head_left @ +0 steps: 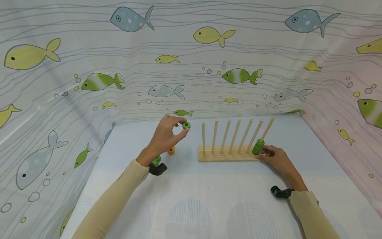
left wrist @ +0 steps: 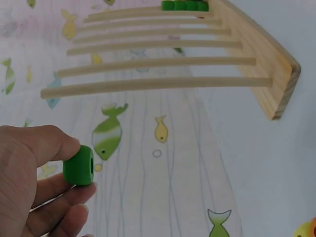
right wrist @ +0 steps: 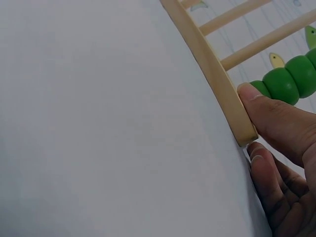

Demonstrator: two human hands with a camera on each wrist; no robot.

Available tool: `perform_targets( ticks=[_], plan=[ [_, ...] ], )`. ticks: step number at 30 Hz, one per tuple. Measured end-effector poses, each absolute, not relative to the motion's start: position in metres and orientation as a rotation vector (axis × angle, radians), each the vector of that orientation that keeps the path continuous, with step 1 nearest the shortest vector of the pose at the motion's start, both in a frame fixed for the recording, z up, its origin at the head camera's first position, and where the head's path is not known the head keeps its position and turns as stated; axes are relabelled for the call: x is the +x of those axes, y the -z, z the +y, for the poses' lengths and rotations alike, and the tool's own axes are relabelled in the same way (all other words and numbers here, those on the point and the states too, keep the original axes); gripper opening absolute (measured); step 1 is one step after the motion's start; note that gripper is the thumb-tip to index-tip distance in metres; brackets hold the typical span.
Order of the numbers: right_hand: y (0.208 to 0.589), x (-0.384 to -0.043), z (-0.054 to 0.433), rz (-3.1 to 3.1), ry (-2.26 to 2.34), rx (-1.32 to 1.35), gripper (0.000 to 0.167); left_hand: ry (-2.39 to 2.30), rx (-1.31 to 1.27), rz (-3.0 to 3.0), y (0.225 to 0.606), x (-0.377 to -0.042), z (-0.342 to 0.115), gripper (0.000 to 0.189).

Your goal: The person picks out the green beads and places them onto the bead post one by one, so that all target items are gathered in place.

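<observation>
My left hand (head_left: 165, 131) pinches a green wooden bead (head_left: 186, 125) between thumb and fingers, held up left of the wooden peg stand (head_left: 226, 159). The bead's dark hole shows in the left wrist view, where the bead (left wrist: 77, 165) faces the pegs. My right hand (head_left: 277, 160) grips the stand's right end. In the right wrist view, its thumb (right wrist: 256, 98) presses on the base and the other fingers curl by the end edge. A stack of green beads (head_left: 258, 147) sits low on the rightmost peg, beside that hand. The other pegs are bare.
Loose green beads (head_left: 155, 162) lie on the table partly behind my left wrist, with an orange bead (head_left: 171, 151) nearby. A fish-patterned curtain (head_left: 191, 73) hangs behind and along the sides of the pale table (head_left: 194, 189).
</observation>
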State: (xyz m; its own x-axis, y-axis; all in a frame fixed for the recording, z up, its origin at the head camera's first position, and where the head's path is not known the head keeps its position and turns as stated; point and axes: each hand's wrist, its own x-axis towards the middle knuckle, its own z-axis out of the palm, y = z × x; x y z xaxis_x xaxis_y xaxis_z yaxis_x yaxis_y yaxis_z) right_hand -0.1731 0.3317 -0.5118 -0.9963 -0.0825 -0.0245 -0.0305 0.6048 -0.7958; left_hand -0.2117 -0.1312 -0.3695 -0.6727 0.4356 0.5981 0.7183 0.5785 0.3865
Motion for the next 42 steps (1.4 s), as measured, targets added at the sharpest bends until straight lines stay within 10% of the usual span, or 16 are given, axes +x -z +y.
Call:
perform_targets(
  ticks=[42],
  plan=[
    [0.509, -0.171, 0.328, 2.765, 1.367, -0.051, 0.056, 0.817, -1.051, -2.248, 0.324, -0.222, -0.085, 0.024]
  ],
)
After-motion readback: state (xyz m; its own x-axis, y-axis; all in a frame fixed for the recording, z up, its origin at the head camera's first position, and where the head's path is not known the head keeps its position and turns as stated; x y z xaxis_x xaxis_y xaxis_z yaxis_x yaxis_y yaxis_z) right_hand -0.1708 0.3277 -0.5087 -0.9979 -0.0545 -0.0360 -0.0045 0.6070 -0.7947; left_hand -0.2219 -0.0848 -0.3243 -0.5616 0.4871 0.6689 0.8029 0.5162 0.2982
